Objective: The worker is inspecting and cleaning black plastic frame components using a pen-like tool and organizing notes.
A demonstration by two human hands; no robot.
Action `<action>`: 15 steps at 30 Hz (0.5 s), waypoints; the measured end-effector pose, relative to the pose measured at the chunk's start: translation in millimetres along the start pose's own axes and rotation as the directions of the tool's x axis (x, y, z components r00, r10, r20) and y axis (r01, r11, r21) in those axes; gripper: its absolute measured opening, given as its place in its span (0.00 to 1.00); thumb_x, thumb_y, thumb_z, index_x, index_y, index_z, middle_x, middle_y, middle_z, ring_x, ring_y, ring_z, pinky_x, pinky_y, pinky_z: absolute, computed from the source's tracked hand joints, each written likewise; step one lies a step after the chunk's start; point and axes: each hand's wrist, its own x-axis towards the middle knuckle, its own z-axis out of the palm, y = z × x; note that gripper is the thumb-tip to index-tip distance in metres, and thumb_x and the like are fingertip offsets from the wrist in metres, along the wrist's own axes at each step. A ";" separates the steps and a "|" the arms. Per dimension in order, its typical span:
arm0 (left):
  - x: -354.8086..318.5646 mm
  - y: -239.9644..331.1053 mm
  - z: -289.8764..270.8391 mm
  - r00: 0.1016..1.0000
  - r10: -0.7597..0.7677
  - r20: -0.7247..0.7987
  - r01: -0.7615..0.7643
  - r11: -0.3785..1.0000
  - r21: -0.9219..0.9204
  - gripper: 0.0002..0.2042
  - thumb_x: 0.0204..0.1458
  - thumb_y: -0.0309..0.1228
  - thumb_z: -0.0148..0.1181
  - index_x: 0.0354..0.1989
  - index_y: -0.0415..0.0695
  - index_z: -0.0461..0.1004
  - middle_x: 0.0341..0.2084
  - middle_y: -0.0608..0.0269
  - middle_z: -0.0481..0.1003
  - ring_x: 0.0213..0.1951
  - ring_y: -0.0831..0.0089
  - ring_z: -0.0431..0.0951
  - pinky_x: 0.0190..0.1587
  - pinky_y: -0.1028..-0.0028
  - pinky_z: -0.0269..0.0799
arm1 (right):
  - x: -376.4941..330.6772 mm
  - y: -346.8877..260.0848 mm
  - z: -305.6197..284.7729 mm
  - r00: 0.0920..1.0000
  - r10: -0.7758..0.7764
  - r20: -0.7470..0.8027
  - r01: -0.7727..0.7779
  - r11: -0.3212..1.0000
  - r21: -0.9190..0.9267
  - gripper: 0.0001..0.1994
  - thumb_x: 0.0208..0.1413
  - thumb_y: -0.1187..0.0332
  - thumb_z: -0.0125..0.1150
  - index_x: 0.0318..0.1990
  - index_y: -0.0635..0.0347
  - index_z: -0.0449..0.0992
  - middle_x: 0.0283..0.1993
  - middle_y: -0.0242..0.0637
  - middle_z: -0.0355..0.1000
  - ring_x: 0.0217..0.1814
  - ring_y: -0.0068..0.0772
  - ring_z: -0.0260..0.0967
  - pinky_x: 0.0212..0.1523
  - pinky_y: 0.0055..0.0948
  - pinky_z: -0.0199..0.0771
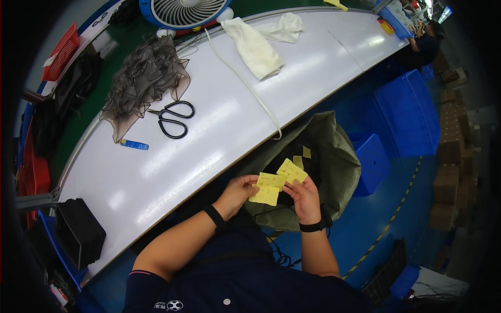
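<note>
Both my hands are raised in front of me, over the near rim of an olive-green sack (342, 164). My left hand (236, 195) pinches yellow paper slips (267, 195) with handwriting between thumb and fingers. Another yellow slip (291, 171) is gripped in my right hand (305, 199), its edge meeting or overlapping the left-hand slips. Two smaller yellow pieces (298, 161) show beyond, against the sack's dark inside; what else it holds is too dark to tell.
A white table (219, 125) runs along my left, bearing black-handled scissors (163, 111), a blue tool (134, 144), sheer dark fabric (143, 78), white cloth (253, 49) and a white cable (244, 81). Blue bins (407, 115) stand right; a person (425, 47) works at the far end.
</note>
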 end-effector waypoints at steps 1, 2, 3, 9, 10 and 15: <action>-0.1 0.0 0.0 1.000 0.000 0.000 0.000 1.000 0.001 0.18 0.57 0.19 0.58 0.57 0.31 0.71 0.47 0.58 0.78 0.46 0.75 0.77 0.54 0.76 0.71 | -0.2 0.0 0.5 1.000 -0.001 -0.003 0.001 1.000 -0.007 0.16 0.66 0.75 0.51 0.60 0.64 0.67 0.54 0.43 0.75 0.52 0.34 0.76 0.52 0.33 0.79; -0.3 -0.2 -0.1 1.000 -0.008 -0.003 0.008 1.000 -0.003 0.18 0.57 0.18 0.58 0.57 0.32 0.71 0.47 0.59 0.78 0.46 0.75 0.77 0.54 0.76 0.71 | -0.2 0.3 0.9 1.000 -0.002 -0.006 0.002 1.000 -0.015 0.16 0.66 0.75 0.51 0.60 0.64 0.67 0.54 0.42 0.75 0.52 0.34 0.76 0.53 0.33 0.79; -0.3 -0.4 0.0 1.000 -0.016 -0.005 0.016 1.000 -0.006 0.19 0.57 0.18 0.58 0.57 0.32 0.72 0.46 0.59 0.78 0.46 0.75 0.77 0.54 0.76 0.71 | 0.0 0.5 1.4 1.000 -0.002 -0.006 0.002 1.000 -0.014 0.16 0.66 0.75 0.51 0.60 0.64 0.67 0.54 0.42 0.75 0.52 0.34 0.76 0.53 0.33 0.79; 1.4 -5.0 -5.1 0.999 -0.019 0.033 0.019 1.000 -0.014 0.18 0.57 0.18 0.58 0.57 0.33 0.72 0.46 0.58 0.78 0.47 0.75 0.78 0.55 0.76 0.72 | 1.2 4.9 1.1 1.000 -0.010 0.001 0.010 0.999 -0.031 0.15 0.67 0.74 0.51 0.60 0.62 0.67 0.53 0.39 0.76 0.49 0.29 0.77 0.47 0.28 0.80; 1.2 -5.4 -4.8 0.999 -0.019 0.032 0.019 1.000 -0.013 0.18 0.57 0.18 0.58 0.57 0.33 0.72 0.46 0.58 0.78 0.47 0.75 0.78 0.55 0.76 0.72 | 0.9 5.6 -0.4 1.000 -0.017 0.000 0.017 0.998 -0.053 0.15 0.67 0.73 0.51 0.60 0.63 0.68 0.52 0.39 0.76 0.48 0.27 0.77 0.44 0.27 0.80; -1.4 -2.4 -1.4 0.999 -0.032 0.040 0.035 0.997 -0.069 0.18 0.55 0.16 0.57 0.56 0.33 0.72 0.44 0.59 0.77 0.42 0.77 0.78 0.51 0.78 0.74 | -5.7 -0.8 8.2 0.998 -0.033 0.047 0.041 0.985 -0.165 0.13 0.68 0.73 0.51 0.57 0.65 0.70 0.48 0.37 0.77 0.41 0.23 0.75 0.38 0.22 0.77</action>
